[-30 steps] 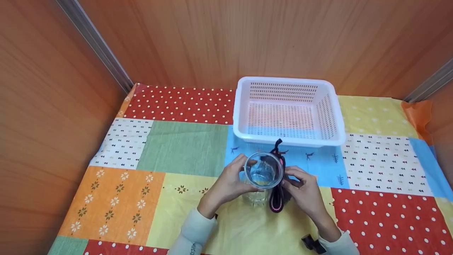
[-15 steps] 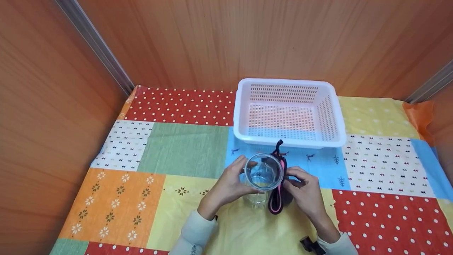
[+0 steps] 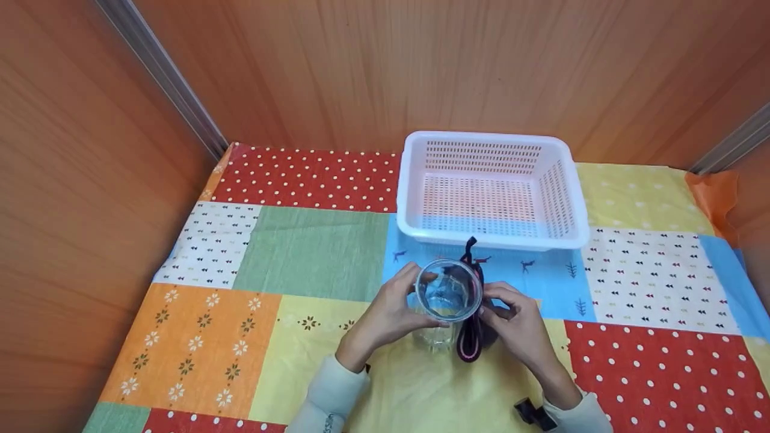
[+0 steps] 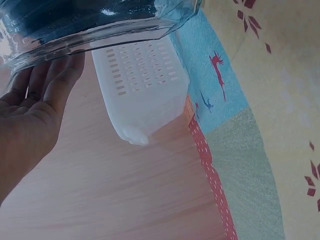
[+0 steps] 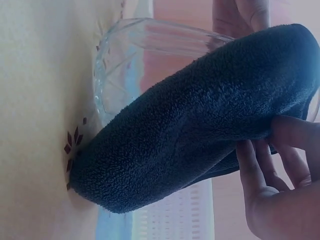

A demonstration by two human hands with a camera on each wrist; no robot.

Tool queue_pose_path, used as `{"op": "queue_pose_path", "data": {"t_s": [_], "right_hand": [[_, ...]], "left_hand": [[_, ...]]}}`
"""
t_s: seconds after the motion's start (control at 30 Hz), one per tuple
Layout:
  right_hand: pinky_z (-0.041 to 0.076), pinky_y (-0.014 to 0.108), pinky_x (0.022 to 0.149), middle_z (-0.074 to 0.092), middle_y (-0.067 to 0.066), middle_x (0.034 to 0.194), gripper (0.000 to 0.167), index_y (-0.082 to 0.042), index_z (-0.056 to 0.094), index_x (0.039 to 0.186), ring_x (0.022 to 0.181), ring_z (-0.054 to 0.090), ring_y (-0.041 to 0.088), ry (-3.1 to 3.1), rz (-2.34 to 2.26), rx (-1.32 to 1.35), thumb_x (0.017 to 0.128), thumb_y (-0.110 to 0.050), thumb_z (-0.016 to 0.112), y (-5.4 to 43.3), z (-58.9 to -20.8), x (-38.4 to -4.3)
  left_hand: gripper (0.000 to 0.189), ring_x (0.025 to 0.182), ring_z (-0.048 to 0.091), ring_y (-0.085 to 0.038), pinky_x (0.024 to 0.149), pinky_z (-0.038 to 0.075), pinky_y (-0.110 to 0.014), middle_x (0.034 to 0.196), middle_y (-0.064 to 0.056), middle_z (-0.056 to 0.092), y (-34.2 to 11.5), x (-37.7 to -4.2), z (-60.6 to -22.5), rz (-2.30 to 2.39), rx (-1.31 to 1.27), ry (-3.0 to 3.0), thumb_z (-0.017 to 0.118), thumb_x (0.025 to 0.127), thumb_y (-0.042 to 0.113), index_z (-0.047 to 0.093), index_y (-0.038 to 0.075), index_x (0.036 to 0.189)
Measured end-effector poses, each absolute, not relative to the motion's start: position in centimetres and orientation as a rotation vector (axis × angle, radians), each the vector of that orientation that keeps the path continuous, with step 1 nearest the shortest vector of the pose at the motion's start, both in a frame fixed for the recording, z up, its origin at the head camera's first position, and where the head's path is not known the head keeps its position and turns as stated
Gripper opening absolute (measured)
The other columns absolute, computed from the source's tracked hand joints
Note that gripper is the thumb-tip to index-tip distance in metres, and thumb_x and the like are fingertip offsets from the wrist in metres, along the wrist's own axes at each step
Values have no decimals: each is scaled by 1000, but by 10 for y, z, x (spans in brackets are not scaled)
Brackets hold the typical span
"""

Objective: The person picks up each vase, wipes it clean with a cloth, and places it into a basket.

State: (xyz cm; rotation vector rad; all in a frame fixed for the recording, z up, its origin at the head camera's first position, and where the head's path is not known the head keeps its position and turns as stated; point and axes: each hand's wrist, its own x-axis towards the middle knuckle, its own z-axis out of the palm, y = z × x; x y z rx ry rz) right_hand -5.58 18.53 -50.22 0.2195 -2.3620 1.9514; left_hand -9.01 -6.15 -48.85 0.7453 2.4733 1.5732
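Note:
In the head view, my left hand (image 3: pixel 391 310) grips a clear glass container (image 3: pixel 448 294) from its left side, the round mouth facing up toward the camera. My right hand (image 3: pixel 517 325) pinches a dark folded cloth (image 3: pixel 469 346) with pinkish edging, held upright against the glass's right side. A thin dark loop sticks up at the cloth's far end. Fuzzy towelling shows on the cloth (image 5: pixel 185 120) in the right wrist view, with the glass (image 5: pixel 120 65) behind it. The left wrist view shows the glass's lower part (image 4: pixel 100 30) over my fingers.
Beyond the hands, a white perforated plastic basket (image 3: pixel 493 240) stands near the back wooden panel (image 3: pixel 361 72). A patchwork cloth (image 3: pixel 319 252) covers the table. Wooden panels also rise at the left and right.
The cloth has turned slightly, so less of its pink edging shows than half a second ago. Both hands and the glass stay almost in place.

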Motion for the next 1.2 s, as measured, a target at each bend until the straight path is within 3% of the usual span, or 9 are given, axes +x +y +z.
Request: {"op": "queue_pose_path", "data": {"t_s": [0.27,0.5,0.73,1.2], "right_hand": [[60,22,89,73,14,111,25,3,79,107,107,69,7,-2331,1914,293,88,18,73,186,-511,-56],[62,23,86,73,4,108,25,5,79,106,106,69,8,-2247,1917,289,87,20,72,184,-510,-55],[62,23,88,73,8,107,24,5,79,105,105,68,10,-2242,1910,266,87,20,71,181,-504,-54],[62,21,85,73,13,106,24,0,80,103,101,69,9,-2309,1935,302,86,17,76,186,-508,-59]], "left_hand": [[79,126,60,-20,108,55,-43,129,-3,63,-61,-89,-488,1565,738,2486,99,74,19,61,7,141],[80,129,60,-20,110,53,-42,132,-2,62,-60,-90,-489,1582,753,2465,98,76,19,58,10,145],[81,129,61,-30,111,52,-43,132,-4,62,-60,-89,-490,1619,770,2442,98,76,18,57,9,146],[79,128,60,-23,111,52,-45,130,-3,62,-61,-88,-490,1615,723,2444,99,75,19,60,7,142]]}}
